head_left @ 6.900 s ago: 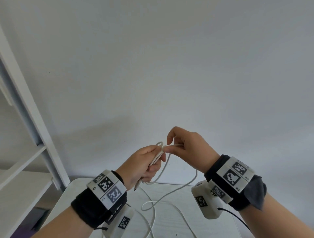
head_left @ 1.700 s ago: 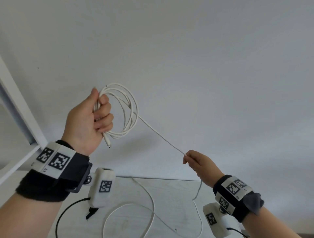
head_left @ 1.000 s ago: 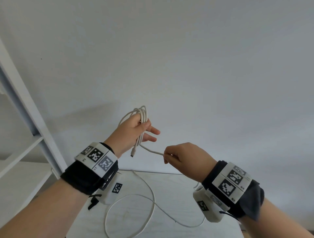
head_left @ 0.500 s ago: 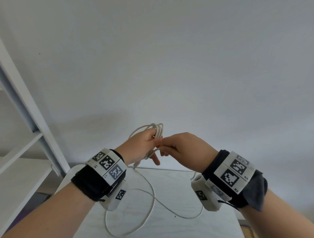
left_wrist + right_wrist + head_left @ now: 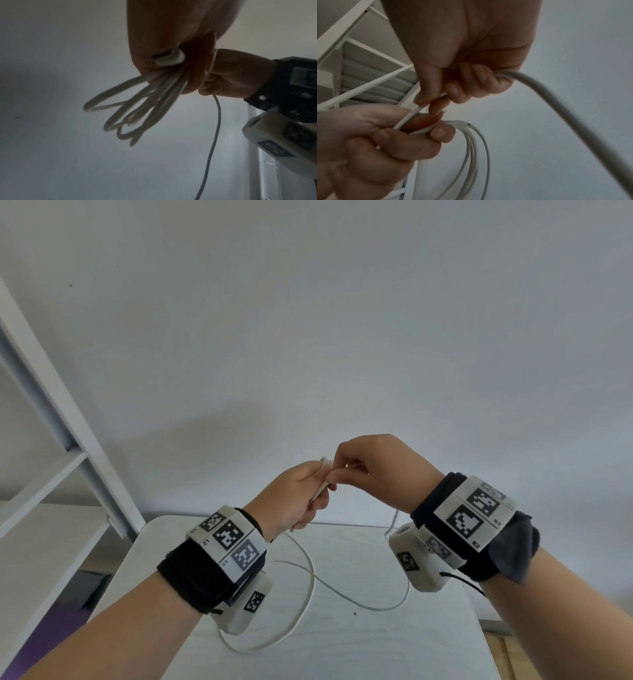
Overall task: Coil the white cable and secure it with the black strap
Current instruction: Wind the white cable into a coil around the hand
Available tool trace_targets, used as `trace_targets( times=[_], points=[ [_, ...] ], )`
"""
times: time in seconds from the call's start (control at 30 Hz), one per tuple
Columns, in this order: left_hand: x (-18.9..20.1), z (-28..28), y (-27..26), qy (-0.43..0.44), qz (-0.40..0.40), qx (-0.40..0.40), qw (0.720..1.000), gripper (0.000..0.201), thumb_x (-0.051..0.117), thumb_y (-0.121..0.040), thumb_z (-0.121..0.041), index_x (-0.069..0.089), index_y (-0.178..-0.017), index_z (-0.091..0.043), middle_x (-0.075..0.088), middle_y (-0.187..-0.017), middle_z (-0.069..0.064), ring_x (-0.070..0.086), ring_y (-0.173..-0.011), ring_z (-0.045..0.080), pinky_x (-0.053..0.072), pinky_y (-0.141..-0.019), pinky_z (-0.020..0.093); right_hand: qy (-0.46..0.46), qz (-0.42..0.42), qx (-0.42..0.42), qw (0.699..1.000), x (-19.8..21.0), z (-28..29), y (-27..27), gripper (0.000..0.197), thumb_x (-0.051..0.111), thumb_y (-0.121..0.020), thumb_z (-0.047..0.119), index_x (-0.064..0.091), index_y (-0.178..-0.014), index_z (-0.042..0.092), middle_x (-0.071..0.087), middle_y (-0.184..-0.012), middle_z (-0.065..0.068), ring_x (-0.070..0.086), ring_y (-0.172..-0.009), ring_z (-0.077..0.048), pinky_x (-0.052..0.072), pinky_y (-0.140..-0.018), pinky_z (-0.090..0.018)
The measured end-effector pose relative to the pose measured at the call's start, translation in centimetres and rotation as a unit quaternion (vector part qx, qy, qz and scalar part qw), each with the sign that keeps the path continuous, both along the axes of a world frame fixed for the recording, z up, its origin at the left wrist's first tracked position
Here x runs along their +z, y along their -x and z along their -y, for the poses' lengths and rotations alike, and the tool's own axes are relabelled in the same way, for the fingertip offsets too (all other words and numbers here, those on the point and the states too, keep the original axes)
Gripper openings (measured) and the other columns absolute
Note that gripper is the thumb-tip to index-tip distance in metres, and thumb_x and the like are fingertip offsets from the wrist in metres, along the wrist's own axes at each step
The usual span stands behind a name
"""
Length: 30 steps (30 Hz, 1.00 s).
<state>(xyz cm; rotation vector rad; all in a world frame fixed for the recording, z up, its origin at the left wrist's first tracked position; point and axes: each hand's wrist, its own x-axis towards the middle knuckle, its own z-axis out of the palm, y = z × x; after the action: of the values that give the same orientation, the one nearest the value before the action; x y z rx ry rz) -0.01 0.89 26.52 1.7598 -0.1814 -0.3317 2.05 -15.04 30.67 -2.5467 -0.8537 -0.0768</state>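
Gripping bundled loops of thin white cable (image 5: 137, 108): left hand (image 5: 294, 501). Right hand (image 5: 380, 470) pinches one strand. Head view alone shows slack trailing across the white desk (image 5: 359, 645); left-wrist view shows the connector plug (image 5: 169, 58).

Open air surrounds the hands; white shelf frame (image 5: 51, 392) stands left, slack cable (image 5: 308, 587) litters the table (image 5: 394, 645).

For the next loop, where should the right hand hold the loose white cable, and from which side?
Probably on the free run just below the right hand, where the cable hangs off toward the table. Come from the right, away from the left hand, and pinch it between thumb and fingers: the strand is thin and slack, and the left hand already grips the coil.
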Motion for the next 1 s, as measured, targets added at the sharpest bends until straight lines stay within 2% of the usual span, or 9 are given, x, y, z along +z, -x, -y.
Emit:
trace_targets(
  times=[0.23, 0.37, 0.5, 0.6, 0.67, 0.73, 0.8, 0.9, 1.0],
  points=[
    [0.6, -0.2, 1.0, 0.022, -0.011, -0.045, 0.999, 0.049, 0.029, -0.093, -0.052, 0.053, -0.080, -0.011, 0.035, -0.049, -0.006, 0.024, -0.038, 0.007, 0.018, -0.039, 0.021, 0.004, 0.011, -0.020, 1.000, 0.6, 0.6, -0.9, 0.039, 0.066, -0.068, 0.055, 0.048, -0.057, 0.021, 0.046, -0.056, 0.008, 0.040, -0.052, -0.008, 0.035, -0.054, -0.023],
    [1.3, -0.9, 1.4, 0.044, -0.015, -0.089, 0.995, 0.044, 0.034, -0.091, -0.049, 0.051, -0.079, -0.010, 0.030, -0.050, -0.004, 0.020, -0.037, 0.006, 0.020, -0.035, 0.016, -0.037, -0.024, -0.022, 0.999, 1.0, 1.1, -1.4, 0.047, 0.071, -0.063, 0.051, 0.048, -0.055, 0.011, 0.038, -0.048, 0.007, 0.033, -0.046, -0.009, 0.029, -0.047, -0.015],
    [1.8, -1.9, 1.8, 0.086, -0.034, -0.120, 0.988, 0.038, 0.037, -0.091, -0.045, 0.049, -0.073, -0.013, 0.027, -0.048, -0.005, 0.017, -0.035, 0.005, 0.018, -0.033, 0.015, -0.101, -0.075, -0.017, 0.992, 0.8, 1.8, -2.2, 0.049, 0.064, -0.059, 0.055, 0.046, -0.052, 0.010, 0.033, -0.039, 0.010, 0.029, -0.042, -0.007, 0.026, -0.044, -0.011],
    [2.0, -2.6, 1.8, 0.120, -0.035, -0.140, 0.982, 0.041, 0.038, -0.092, -0.048, 0.050, -0.069, -0.016, 0.027, -0.045, -0.009, 0.016, -0.035, 0.005, 0.017, -0.033, 0.016, -0.149, -0.105, -0.011, 0.983, -0.2, 2.3, -2.8, 0.051, 0.066, -0.062, 0.054, 0.052, -0.055, 0.005, 0.037, -0.048, 0.004, 0.030, -0.045, -0.007, 0.028, -0.047, -0.012],
    [2.3, -2.9, 1.7, 0.146, -0.038, -0.142, 0.978, 0.042, 0.037, -0.091, -0.048, 0.050, -0.065, -0.019, 0.027, -0.044, -0.010, 0.015, -0.034, 0.004, 0.014, -0.034, 0.016, -0.172, -0.119, -0.014, 0.978, -0.9, 2.6, -3.1, 0.044, 0.070, -0.068, 0.052, 0.052, -0.049, 0.018, 0.040, -0.051, -0.001, 0.035, -0.049, -0.010, 0.032, -0.049, -0.012],
    [2.5, -3.2, 1.7, 0.171, -0.042, -0.140, 0.974, 0.041, 0.036, -0.089, -0.048, 0.050, -0.063, -0.020, 0.026, -0.043, -0.011, 0.015, -0.033, 0.003, 0.012, -0.034, 0.016, -0.205, -0.134, -0.017, 0.969, -1.5, 2.9, -3.3, 0.037, 0.063, -0.072, 0.044, 0.047, -0.044, 0.024, 0.043, -0.047, 0.007, 0.040, -0.047, -0.006, 0.036, -0.051, -0.009],
    [2.7, -3.5, 1.6, 0.198, -0.047, -0.137, 0.969, 0.041, 0.035, -0.088, -0.048, 0.049, -0.061, -0.020, 0.026, -0.042, -0.011, 0.015, -0.032, 0.002, 0.012, -0.034, 0.015, -0.240, -0.144, -0.016, 0.960, -2.2, 3.1, -3.4, 0.037, 0.060, -0.075, 0.038, 0.045, -0.045, 0.024, 0.044, -0.041, 0.013, 0.043, -0.047, 0.000, 0.039, -0.054, -0.008],
    [3.3, -4.2, 1.4, 0.253, -0.063, -0.141, 0.955, 0.042, 0.035, -0.088, -0.048, 0.050, -0.060, -0.021, 0.029, -0.039, -0.014, 0.016, -0.029, 0.000, 0.011, -0.033, 0.017, -0.270, -0.147, -0.036, 0.951, -3.6, 3.5, -3.6, 0.041, 0.055, -0.070, 0.054, 0.045, -0.043, 0.025, 0.044, -0.043, 0.013, 0.045, -0.055, -0.009, 0.042, -0.068, -0.026],
    [4.5, -5.4, 1.1, 0.322, -0.080, -0.150, 0.931, 0.043, 0.032, -0.089, -0.047, 0.052, -0.061, -0.021, 0.022, -0.039, -0.011, 0.012, -0.031, 0.005, 0.014, -0.031, 0.017, -0.283, -0.173, -0.056, 0.942, -5.5, 4.3, -3.7, 0.041, 0.051, -0.073, 0.054, 0.045, -0.045, 0.025, 0.046, -0.043, 0.011, 0.045, -0.053, -0.010, 0.048, -0.079, -0.043]
  ],
)
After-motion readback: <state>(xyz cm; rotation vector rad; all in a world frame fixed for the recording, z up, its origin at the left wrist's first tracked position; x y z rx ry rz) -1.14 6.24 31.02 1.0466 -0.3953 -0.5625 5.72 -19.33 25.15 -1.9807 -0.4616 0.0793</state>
